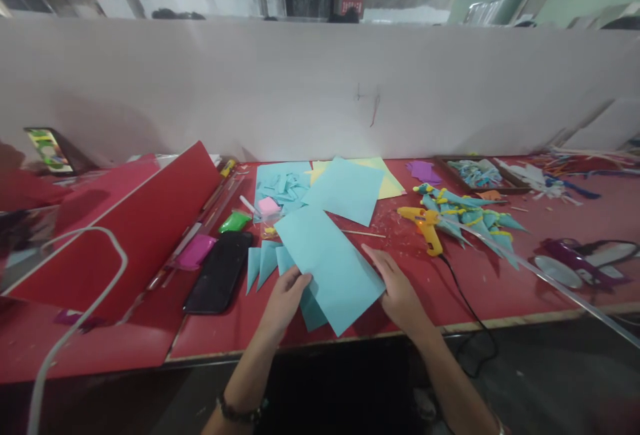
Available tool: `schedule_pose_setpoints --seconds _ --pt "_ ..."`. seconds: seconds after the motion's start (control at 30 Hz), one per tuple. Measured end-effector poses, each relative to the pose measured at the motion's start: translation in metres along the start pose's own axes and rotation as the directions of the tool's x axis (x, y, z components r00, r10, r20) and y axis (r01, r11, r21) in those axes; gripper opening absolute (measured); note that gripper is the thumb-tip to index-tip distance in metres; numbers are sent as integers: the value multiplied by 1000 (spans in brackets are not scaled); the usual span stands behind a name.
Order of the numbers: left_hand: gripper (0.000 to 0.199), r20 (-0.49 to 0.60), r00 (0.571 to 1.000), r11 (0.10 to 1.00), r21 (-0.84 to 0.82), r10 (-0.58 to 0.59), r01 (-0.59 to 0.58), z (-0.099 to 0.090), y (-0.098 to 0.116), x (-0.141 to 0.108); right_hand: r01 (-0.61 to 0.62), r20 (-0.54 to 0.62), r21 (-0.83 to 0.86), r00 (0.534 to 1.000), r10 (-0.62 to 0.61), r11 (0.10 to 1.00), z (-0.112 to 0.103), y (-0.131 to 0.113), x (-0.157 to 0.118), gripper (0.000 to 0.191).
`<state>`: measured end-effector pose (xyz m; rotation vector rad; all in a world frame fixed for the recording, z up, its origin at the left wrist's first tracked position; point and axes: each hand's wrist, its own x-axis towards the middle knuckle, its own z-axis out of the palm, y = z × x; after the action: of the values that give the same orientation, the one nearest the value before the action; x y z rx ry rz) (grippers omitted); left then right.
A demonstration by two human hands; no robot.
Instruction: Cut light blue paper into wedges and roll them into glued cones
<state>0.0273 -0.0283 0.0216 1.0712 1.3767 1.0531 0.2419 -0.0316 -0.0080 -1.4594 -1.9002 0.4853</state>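
Note:
A light blue sheet of paper (333,265) is held tilted above the table's front, between both of my hands. My left hand (287,295) pinches its left edge, thumb on top. Along the right edge lies my right hand (397,288), its fingers stretched along the paper and the corner held against the hand. Under the sheet, several folded blue paper cones (267,261) lie in a row, partly covered. Behind it another blue sheet (345,188) rests on yellow paper (393,181). A thin wooden stick (367,233) lies just beyond the held sheet.
To the right are a yellow glue gun (425,225) with its cord, blue cones trimmed in yellow (480,221) and a tray of scraps (515,188). On the left lie a black phone (219,275), green packet (235,221) and red board (165,221). A white partition (300,88) stands behind.

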Motion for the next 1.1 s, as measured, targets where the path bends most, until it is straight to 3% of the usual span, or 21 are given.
schedule_pose_setpoints --seconds 0.1,0.2,0.37,0.6,0.83,0.97,1.1 --pt "22 41 996 983 160 85 -90 -3 -3 3 55 50 -161 998 -47 986 -2 -1 -3 63" --pt "17 53 978 888 411 204 -207 -7 -5 3 21 65 -380 998 3 925 -6 -2 -6 70" --pt "24 75 972 710 670 225 -216 -9 -8 -4 26 64 -586 998 14 810 -11 1 -15 77" --pt "33 229 936 472 816 268 -335 -6 -13 -5 201 138 -503 979 -152 841 -5 -2 -21 69" --pt "39 274 910 255 898 312 -358 -10 -23 -2 225 180 -451 971 -159 864 0 -9 -15 59" --pt "45 256 899 182 924 355 -335 -12 -30 0 193 186 -453 975 -119 870 2 -11 -15 60" --pt "50 289 878 168 912 381 -373 -10 -33 0 145 177 -432 981 -74 890 2 -11 -16 61"
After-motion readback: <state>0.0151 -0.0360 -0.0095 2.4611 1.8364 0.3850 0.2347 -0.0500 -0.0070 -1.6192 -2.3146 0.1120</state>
